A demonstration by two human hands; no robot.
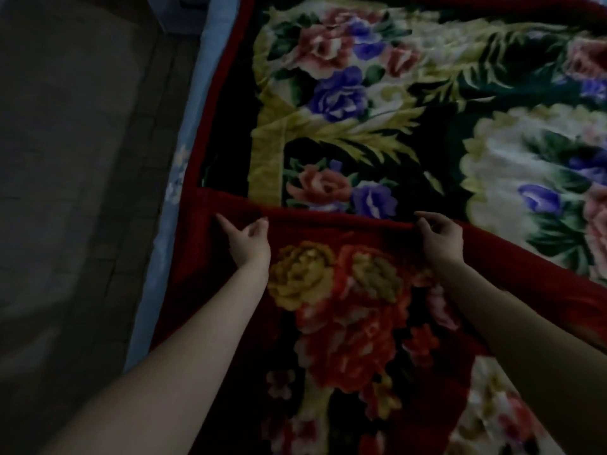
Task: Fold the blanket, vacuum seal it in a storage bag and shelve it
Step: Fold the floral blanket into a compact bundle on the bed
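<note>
A thick floral blanket lies spread over the bed, its dark face patterned with purple and pink roses. Its near part is folded over onto it and shows a red face with yellow and red flowers. The folded flap's red border runs across the middle of the view. My left hand rests on that border near its left end, index finger straight along the edge, the other fingers loosely curled. My right hand pinches the same border further right, thumb and fingertips on the edge.
A light blue bed sheet shows along the bed's left side under the blanket. Left of the bed is dim tiled floor. The room is dark, and the blanket runs out of view at the right and at the bottom.
</note>
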